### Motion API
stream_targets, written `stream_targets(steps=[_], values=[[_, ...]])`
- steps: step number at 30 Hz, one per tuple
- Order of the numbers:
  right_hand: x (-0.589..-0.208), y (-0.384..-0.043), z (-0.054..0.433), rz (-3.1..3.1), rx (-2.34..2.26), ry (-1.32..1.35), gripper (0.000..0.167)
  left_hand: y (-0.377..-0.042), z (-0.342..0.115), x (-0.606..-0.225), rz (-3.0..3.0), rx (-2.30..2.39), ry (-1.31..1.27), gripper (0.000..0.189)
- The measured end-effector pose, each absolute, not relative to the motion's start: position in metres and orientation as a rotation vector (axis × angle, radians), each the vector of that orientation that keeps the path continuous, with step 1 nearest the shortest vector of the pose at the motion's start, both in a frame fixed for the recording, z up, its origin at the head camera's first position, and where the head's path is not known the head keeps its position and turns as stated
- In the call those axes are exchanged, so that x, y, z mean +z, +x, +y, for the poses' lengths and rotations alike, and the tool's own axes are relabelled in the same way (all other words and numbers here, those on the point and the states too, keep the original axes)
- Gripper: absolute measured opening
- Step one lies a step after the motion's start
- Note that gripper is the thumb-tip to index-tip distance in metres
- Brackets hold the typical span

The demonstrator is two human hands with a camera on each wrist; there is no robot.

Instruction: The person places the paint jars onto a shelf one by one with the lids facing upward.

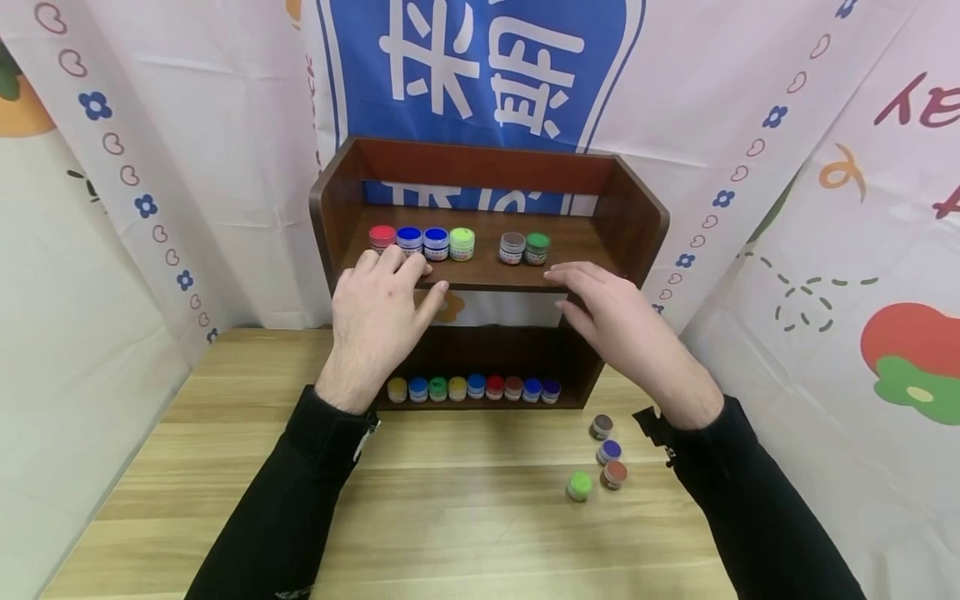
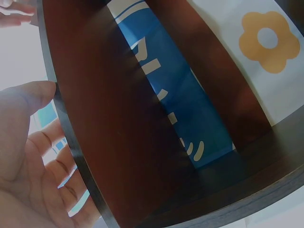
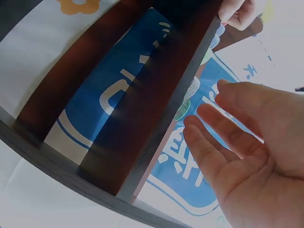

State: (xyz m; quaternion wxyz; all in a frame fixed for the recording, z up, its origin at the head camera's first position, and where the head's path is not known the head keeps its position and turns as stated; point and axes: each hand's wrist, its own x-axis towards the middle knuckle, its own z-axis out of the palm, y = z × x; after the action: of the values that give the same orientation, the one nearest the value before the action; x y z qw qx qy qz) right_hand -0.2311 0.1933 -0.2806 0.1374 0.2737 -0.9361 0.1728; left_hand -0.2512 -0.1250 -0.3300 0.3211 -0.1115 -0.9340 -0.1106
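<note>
A dark brown two-tier shelf (image 1: pixel 480 275) stands on the table. Its upper board holds small paint jars: a red-lidded jar (image 1: pixel 382 235), two blue-lidded jars (image 1: pixel 437 243), a lime-lidded jar (image 1: pixel 462 243), a grey-lidded jar (image 1: pixel 512 248) and a green-lidded jar (image 1: pixel 537 248). My left hand (image 1: pixel 381 312) is at the board's front edge, before the red and blue jars, partly covering them. In the left wrist view its thumb (image 2: pixel 40 92) meets the edge, fingers loosely bent. To the right of the green jar, my right hand (image 1: pixel 618 321) hovers with nothing in its relaxed fingers.
Several paint jars (image 1: pixel 476 385) line the lower tier. On the table (image 1: pixel 450 517), right of the shelf's foot, sit a brown-lidded jar (image 1: pixel 602 427), a purple-lidded jar (image 1: pixel 609 452), a reddish-brown-lidded jar (image 1: pixel 614 474) and a lime-lidded jar (image 1: pixel 580 486). Printed cloth (image 1: pixel 240 167) hangs behind.
</note>
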Motion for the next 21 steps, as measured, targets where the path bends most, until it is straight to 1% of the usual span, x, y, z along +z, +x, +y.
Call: stream_targets(steps=[10,21], values=[[-0.306,-0.215,0.202,-2.675,0.541,0.766,0.041,-0.251,-0.125,-0.330,-2.447,-0.287,-0.293,0.040],[-0.334,-0.207,0.216,-2.709,0.568,0.720,0.038,-0.252,-0.125,-0.331,-2.429,-0.289,-0.301,0.039]])
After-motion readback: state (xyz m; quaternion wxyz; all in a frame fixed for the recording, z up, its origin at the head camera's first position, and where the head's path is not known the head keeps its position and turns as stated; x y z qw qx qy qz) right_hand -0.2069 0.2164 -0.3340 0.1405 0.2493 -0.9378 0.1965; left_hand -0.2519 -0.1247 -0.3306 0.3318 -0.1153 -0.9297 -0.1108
